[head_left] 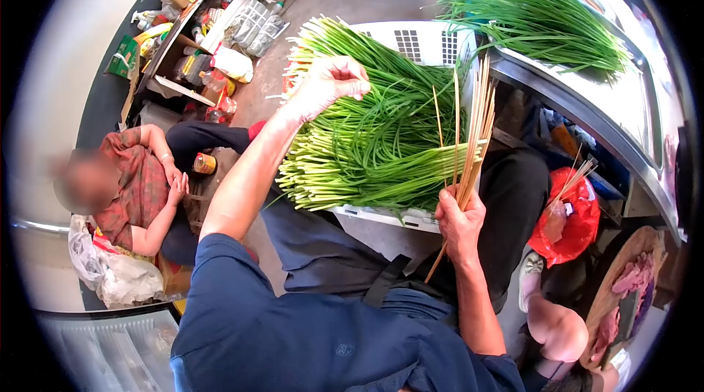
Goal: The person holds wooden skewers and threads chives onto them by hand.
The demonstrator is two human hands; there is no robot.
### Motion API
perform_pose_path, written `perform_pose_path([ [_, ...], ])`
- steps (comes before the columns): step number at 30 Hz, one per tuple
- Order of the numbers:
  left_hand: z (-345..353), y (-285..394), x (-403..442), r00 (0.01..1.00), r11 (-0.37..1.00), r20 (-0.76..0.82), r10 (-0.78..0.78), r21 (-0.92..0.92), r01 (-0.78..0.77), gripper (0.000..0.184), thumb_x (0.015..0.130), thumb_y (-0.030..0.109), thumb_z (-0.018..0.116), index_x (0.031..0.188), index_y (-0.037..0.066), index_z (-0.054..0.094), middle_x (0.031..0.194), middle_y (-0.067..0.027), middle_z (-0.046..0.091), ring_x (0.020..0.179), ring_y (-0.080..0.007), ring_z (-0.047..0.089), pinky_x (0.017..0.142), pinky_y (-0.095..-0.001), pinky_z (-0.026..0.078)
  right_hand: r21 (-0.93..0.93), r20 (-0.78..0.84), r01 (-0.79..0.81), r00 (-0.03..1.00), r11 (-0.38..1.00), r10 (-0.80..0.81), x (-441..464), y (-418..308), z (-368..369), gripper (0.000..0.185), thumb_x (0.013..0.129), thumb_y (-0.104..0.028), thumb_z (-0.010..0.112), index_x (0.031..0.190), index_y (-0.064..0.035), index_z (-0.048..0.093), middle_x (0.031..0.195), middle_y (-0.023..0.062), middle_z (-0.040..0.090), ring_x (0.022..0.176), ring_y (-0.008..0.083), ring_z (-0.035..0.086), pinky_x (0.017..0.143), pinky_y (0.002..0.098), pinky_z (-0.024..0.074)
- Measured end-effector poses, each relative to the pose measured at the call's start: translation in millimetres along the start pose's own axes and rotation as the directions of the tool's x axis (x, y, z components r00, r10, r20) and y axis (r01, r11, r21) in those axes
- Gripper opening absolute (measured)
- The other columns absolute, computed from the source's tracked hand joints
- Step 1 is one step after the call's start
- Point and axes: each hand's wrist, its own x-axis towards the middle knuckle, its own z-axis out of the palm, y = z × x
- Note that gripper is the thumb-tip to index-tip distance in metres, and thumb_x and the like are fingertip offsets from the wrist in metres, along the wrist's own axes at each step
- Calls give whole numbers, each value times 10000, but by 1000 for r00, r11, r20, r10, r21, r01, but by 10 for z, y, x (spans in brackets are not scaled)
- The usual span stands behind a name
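A white plastic basket in front of me is heaped with garlic chives, their pale stem ends pointing left. Over the upper part of the heap, my left hand is closed, thumb against fingers; whatever it may hold is too small to make out. My right hand grips a bundle of bamboo skewers at the basket's right front corner. Their tips point up and fan out a little. Some chive stems lie against or across the skewers; I cannot tell whether they are pierced.
More chives lie on a metal counter at upper right. A red plastic bag with skewers hangs below it. A seated person is at left, beside a shelf of bottles. Another person's leg shows at lower right near a round board.
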Motion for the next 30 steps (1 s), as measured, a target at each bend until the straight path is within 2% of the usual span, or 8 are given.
perform_pose_path([
  [5, -58, 445, 99, 958, 967, -138, 252, 64, -246, 95, 846, 28, 642, 788, 60, 575, 831, -86, 653, 837, -190, 650, 839, -319, 496, -17, -9, -12, 1000, 1000, 12, -11, -33, 13, 118, 884, -152, 608, 878, -46, 558, 595, -4, 539, 457, 44, 416, 421, 200, 321],
  [9, -202, 1064, 194, 824, 855, -340, 454, -94, -510, 82, 907, 60, 580, 836, 62, 538, 766, -103, 639, 777, -220, 662, 765, -383, 546, -25, -6, -4, 1000, 1000, 4, -6, -8, 21, 122, 882, -155, 609, 875, -43, 560, 595, -3, 540, 458, 48, 419, 424, 203, 323],
  [11, -148, 1208, 235, 778, 784, -322, 540, -144, -604, 79, 918, 106, 586, 921, 28, 575, 718, -90, 618, 659, -180, 632, 673, -341, 555, -15, -6, -11, 1000, 1000, 11, 3, -11, 22, 122, 884, -153, 607, 879, -42, 558, 596, -3, 538, 459, 49, 418, 426, 204, 324],
  [13, -11, 1126, 304, 803, 808, -240, 546, -101, -580, 132, 913, 119, 600, 990, 12, 591, 714, -81, 621, 627, -153, 611, 625, -308, 541, -9, 0, -8, 1000, 1000, 8, 0, -17, 26, 119, 886, -151, 606, 881, -42, 558, 597, -4, 538, 458, 47, 415, 425, 203, 322],
  [15, 320, 917, 276, 876, 918, -281, 392, 57, -393, 176, 931, 173, 579, 1032, 35, 620, 712, -45, 600, 591, -112, 543, 538, -245, 443, -2, -3, -3, 1000, 1000, 3, -3, -12, 23, 116, 887, -149, 605, 884, -43, 558, 598, -5, 537, 458, 46, 411, 424, 202, 319],
  [17, 596, 634, 261, 961, 985, -234, 148, -56, -165, 206, 897, 188, 630, 1023, 26, 625, 755, -48, 631, 611, -107, 563, 568, -232, 462, 11, 11, -10, 1000, 1000, 9, -12, 0, 8, 111, 890, -143, 607, 887, -44, 558, 600, -6, 536, 460, 42, 407, 424, 200, 314],
  [21, 770, 108, 216, 997, 978, 20, -77, -193, 79, 169, 859, 46, 621, 1020, -4, 624, 848, -65, 659, 681, -122, 592, 682, -252, 505, 21, 29, 35, 999, 999, -36, -22, 14, -7, 104, 890, -131, 612, 895, -38, 567, 610, -3, 539, 472, 44, 414, 429, 196, 318],
  [30, 841, -26, 108, 993, 894, 51, -110, -431, 121, 188, 845, -13, 618, 1033, -28, 622, 970, -145, 665, 885, -244, 664, 837, -354, 548, 44, 52, 36, 998, 998, -38, -11, -1, 18, 121, 888, -137, 621, 893, -30, 565, 605, -1, 535, 473, 45, 419, 431, 195, 323],
])
